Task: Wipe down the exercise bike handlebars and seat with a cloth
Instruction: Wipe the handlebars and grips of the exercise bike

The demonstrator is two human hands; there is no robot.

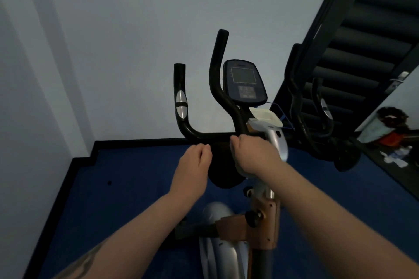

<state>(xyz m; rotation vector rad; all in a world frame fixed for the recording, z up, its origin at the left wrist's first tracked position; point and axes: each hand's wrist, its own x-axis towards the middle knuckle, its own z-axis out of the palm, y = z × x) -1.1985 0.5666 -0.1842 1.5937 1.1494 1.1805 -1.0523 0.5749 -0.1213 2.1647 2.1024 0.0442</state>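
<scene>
The exercise bike's black handlebars (181,120) rise in front of me, with a curved upright grip (217,79) and a crossbar at hand height. A dark cloth (223,167) hangs just below the crossbar, between my two hands. My left hand (192,165) pinches the cloth's left top edge with curled fingers. My right hand (251,154) grips its right top edge, close against the crossbar and the silver stem (277,140). The console (244,81) stands behind the grips. The seat is out of view.
An orange clamp with a black knob (254,217) sits on the frame below my arms. Blue floor (127,188) lies under the bike, with white walls left and ahead. A mirror (328,108) at the right reflects the handlebars. Clutter (392,136) lies far right.
</scene>
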